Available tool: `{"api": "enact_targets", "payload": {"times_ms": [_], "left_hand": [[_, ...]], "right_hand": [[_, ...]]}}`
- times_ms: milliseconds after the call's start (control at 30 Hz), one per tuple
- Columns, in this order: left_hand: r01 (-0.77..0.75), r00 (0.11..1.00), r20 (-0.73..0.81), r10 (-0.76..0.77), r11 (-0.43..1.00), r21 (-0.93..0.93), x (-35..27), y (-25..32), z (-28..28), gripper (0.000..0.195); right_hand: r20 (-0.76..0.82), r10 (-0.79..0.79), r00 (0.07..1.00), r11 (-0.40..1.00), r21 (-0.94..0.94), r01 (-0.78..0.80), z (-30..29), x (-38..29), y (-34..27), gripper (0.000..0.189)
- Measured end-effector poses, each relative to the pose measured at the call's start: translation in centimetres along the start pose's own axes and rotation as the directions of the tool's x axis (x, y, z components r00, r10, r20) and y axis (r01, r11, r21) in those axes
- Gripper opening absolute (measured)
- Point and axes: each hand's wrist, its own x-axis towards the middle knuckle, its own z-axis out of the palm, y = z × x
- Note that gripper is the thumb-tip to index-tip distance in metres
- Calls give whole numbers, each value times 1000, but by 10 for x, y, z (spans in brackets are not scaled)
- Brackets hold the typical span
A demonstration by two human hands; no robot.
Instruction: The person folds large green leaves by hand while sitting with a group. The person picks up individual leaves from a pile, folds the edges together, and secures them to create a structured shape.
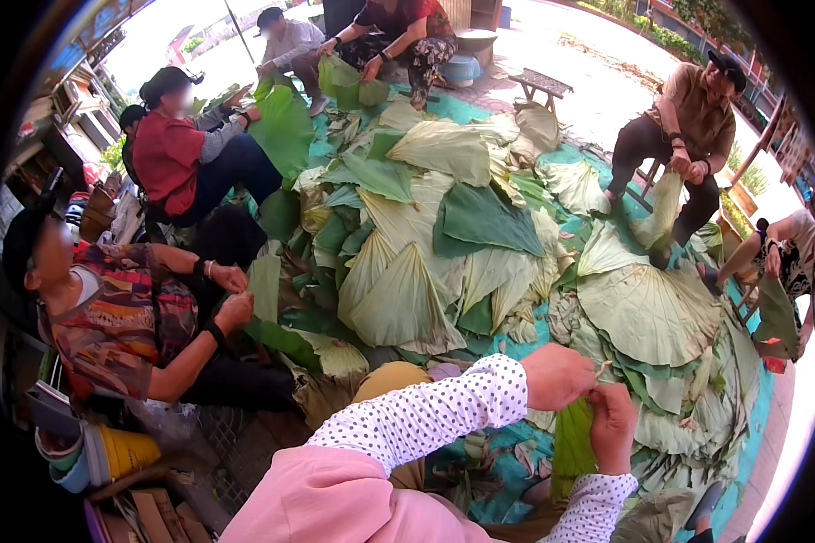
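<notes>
A green lotus leaf [572,441] hangs folded below my two hands, in front of my lap. My left hand [560,377] reaches across from the left, fingers closed at the leaf's gathered top. Close against it, my right hand [613,424] pinches the same top end. Between the fingertips pokes a small pale brown bit [604,368], perhaps the stem end. Both forearms wear white dotted sleeves. Past my hands lies a large heap of lotus leaves [407,298], some dark green, others pale and drying. More flattened leaves [652,319] are layered to the right.
A teal ground sheet [509,468] lies under the leaves. Several people sit around the heap handling leaves, one in a patterned shirt [122,319] close on my left. A yellow bucket [130,451] stands lower left. A small stool [542,85] stands behind the heap.
</notes>
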Motion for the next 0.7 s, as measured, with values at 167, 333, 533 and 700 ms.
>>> {"api": "enact_targets", "payload": {"times_ms": [167, 333, 533, 700], "left_hand": [[-25, 999, -43, 20, 994, -103, 1, 1, -7, 5], [-36, 996, -80, 24, 987, -157, 0, 1, -8, 7], [-65, 993, -113, 45, 980, -186, -2, 1, -10, 10], [-72, 992, -119, 47, 973, -219, -2, 2, -13, 11]], "right_hand": [[-6, 56, 998, 994, 89, -55, 1, -4, 8, 12], [1, 89, 996, 988, 129, -89, 0, -6, 9, 9], [35, 146, 989, 970, 191, -150, -1, -6, 6, 7], [31, 123, 992, 973, 191, -127, -3, -5, 3, 6]]}}
